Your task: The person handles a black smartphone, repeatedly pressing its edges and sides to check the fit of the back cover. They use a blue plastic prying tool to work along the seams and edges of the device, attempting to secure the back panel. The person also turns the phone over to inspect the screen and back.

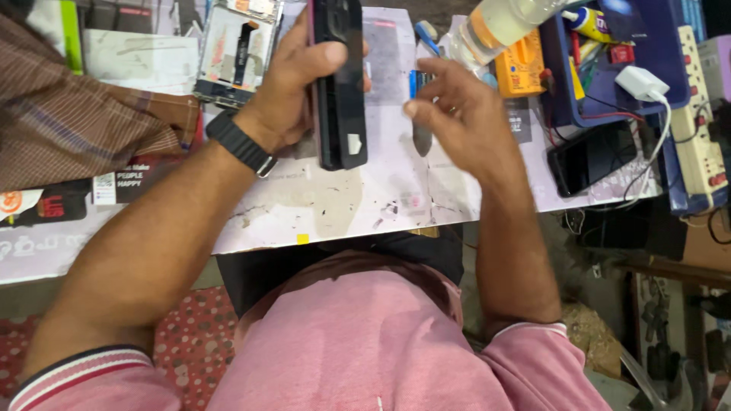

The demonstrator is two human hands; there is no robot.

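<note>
1. Hands: two bare hands in view, both belonging to the person wearing the camera. The left hand [293,84] carries one black ridged band at the wrist.
2. Left hand: fingers wrapped round one black phone [339,84], thumb pressed across its glossy front. The phone is a flat, slim rectangle held upright on its long axis above the worktop, with one small pale sticker near its lower end.
3. Right hand [461,114]: fingers loosely curled and drawn together; one blue-handled tool [419,106] shows behind them, its grey tip pointing down at the worktop. Whether the fingers pinch it cannot be told.
4. Worktop [343,205]: one pale sheet surface, scuffed, stained and cracked near the front edge.
5. Other phones: one opened phone frame [236,49] at the upper left, showing bare inner parts; one dark phone [590,156] lying flat at the right, glossy screen up.
6. Right side: one orange meter [521,72], boxy; one clear plastic bottle [502,23] lying tilted; one white charger plug [640,82] with cable; one cream power strip [697,133].
7. Clothing: pink shirt [358,342], knit, with striped cuffs.
</note>
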